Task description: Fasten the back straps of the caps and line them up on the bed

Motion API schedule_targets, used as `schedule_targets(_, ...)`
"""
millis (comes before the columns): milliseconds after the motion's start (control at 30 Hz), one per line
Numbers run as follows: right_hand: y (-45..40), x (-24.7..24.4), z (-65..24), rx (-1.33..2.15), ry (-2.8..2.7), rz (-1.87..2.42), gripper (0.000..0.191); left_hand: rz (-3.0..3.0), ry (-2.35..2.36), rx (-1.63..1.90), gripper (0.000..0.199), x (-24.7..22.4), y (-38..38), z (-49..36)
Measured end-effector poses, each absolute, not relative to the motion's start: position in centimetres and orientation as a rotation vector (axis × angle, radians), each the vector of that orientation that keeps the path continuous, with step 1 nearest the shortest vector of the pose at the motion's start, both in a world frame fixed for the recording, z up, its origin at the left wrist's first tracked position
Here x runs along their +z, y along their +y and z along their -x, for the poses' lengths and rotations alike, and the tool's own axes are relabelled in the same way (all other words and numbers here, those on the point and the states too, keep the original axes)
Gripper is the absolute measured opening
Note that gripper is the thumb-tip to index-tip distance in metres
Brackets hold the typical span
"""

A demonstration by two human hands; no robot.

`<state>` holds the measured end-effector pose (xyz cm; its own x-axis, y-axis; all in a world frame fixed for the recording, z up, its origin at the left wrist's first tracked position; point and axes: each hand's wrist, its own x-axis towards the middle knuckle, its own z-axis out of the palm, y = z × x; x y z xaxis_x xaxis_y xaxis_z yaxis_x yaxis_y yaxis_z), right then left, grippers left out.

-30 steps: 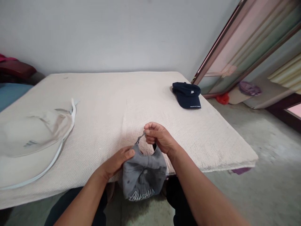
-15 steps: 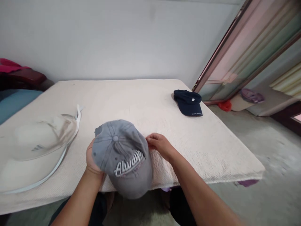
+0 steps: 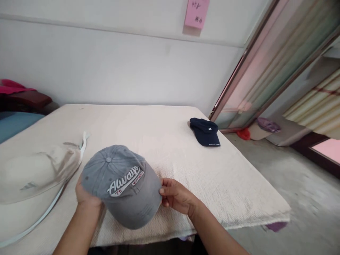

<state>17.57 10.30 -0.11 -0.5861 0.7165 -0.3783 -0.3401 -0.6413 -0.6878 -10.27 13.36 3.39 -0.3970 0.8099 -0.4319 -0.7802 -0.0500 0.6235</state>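
Note:
A grey cap (image 3: 127, 191) with raised "Always" lettering is held above the front of the cream-covered table (image 3: 148, 141), its brim toward me. My left hand (image 3: 86, 194) supports the cap from its left side, with most of the fingers hidden beneath the crown. At the brim's right edge, my right hand (image 3: 176, 196) pinches the cap between thumb and fingers. To the left lies a pale beige hat (image 3: 34, 173) with a light trim. A navy cap (image 3: 204, 131) rests near the table's right back corner.
Behind the table rises a white wall with a pink note (image 3: 197, 13). Framed glass panels stand at the right. On the floor beyond are a red bag (image 3: 243, 134) and a bin with a purple liner (image 3: 268, 125). Dark red furniture (image 3: 29, 99) is at the left.
The grey cap has moved left in view and turned so its lettering shows more. My right hand now pinches the brim's edge. The view has tilted up, showing the pink note.

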Motion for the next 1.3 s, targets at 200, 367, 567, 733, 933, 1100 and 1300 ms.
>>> schedule_targets(200,12.5,0.9,-19.5,1.914,-0.622,0.765,0.024,0.037,0.864,1.531,0.027,2.0,13.3,7.7)
schedule_targets(367,14.6,1.4,-21.7,1.699,-0.695,0.767,0.024,0.039,0.775,1.278,0.034,1.4,13.0,6.7)
schedule_targets(567,19.8,2.6,-23.9,1.512,-0.702,0.727,0.018,0.013,0.774,1.18,0.019,0.9,13.2,6.3)
schedule_targets(733,26.2,5.4,-26.9,1.294,-0.628,0.691,0.014,-0.009,0.833,1.194,0.017,0.6,13.3,5.8)
schedule_targets(933,29.3,1.9,-30.7,1.239,-0.443,0.922,0.019,-0.01,0.882,1.247,0.017,0.2,13.3,5.7)
schedule_targets(1100,27.5,-2.5,-32.3,1.194,-0.313,1.155,0.021,-0.009,0.905,1.231,0.017,0.4,13.1,5.6)
schedule_targets(1300,25.2,-2.5,-31.2,1.064,-0.351,1.29,0.014,0.016,0.888,1.252,0.015,0.7,13.0,5.6)
